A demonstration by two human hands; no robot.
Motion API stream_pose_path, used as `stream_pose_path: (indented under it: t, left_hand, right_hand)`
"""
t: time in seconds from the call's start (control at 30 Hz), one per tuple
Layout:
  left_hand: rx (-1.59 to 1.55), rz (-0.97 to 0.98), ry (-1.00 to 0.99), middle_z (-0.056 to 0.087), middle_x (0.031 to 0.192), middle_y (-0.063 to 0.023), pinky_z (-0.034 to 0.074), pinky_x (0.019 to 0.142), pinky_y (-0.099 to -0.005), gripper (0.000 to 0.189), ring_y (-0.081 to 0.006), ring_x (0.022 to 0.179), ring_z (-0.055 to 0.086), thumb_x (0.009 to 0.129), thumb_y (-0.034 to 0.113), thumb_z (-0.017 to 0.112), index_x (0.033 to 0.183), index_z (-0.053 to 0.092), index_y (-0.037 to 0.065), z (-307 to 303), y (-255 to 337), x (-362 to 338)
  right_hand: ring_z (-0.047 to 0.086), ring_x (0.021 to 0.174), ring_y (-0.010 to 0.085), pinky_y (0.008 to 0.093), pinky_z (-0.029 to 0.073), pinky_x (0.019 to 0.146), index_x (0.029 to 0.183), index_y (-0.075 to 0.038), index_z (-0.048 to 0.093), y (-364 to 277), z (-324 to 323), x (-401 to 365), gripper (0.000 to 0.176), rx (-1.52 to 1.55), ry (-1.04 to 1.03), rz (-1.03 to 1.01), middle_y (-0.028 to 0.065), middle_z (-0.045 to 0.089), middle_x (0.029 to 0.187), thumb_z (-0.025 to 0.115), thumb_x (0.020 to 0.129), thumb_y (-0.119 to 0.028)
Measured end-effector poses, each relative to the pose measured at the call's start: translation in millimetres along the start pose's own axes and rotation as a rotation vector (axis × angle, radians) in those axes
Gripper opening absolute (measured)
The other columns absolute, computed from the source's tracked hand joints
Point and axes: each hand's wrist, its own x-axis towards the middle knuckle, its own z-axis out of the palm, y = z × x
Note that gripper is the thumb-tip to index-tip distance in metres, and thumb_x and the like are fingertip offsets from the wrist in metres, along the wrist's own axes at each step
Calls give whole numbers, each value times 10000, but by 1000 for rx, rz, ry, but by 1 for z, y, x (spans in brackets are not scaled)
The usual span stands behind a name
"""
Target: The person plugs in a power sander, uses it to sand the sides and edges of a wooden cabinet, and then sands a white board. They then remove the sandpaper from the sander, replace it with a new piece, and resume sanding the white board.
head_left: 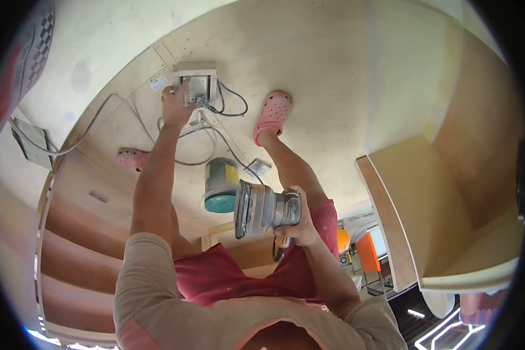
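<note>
My right hand (302,224) is wrapped round the body of a dusty grey electric sander (261,205), raised in front of my lap with its flat pad turned to the left. My left hand (177,107) reaches down to a pale, box-like frame with a grey panel (198,87) on the floor. Its fingers are apart and lie over the panel's left side, with the thumb near a plug (202,102). Dark cables (232,114) loop out from the plug. Below the sander's pad, partly beside it, lies a grey-green tub (220,181) with a teal end and a yellow label.
Pink clogs (274,111) are on my feet, among loose cords (108,102). A small dusty block (258,167) lies between my legs. Wooden shelving (79,262) stands on the left, a pale wooden cabinet (408,192) on the right. An orange panel (367,252) shows behind me.
</note>
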Motion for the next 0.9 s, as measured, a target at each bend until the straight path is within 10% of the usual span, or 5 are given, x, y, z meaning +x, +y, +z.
stream_pose_path:
  t: [0.27,0.43,0.63,0.9]
  left_hand:
    - [185,152,86,116,1391,-241,264,1008,-512,740,-476,1244,181,505,179,830,1174,522,246,5,34,-25]
    - [-38,398,538,325,1267,-225,303,957,-476,604,-413,1171,322,539,171,803,1098,578,208,34,5,-13]
    - [122,461,261,491,1046,-50,382,805,-394,415,-249,976,468,658,188,713,1058,604,173,3,28,-15]
    - [424,505,24,508,961,-113,421,763,-411,158,-289,928,505,761,157,574,904,591,93,32,1,-21]
  right_hand:
    - [501,930,173,277,485,687,1236,-119,264,2,18,5,914,181,14,22,57,417,1051,706,460,72]
    - [524,921,188,287,516,645,1235,-122,255,15,24,2,926,257,40,53,66,436,1048,712,458,89]
    - [518,941,183,293,522,656,1239,-108,249,27,29,-1,924,198,9,99,73,428,1060,712,464,91]
    - [528,921,188,291,527,660,1253,-104,235,43,36,0,929,189,23,77,84,438,1059,719,480,75]
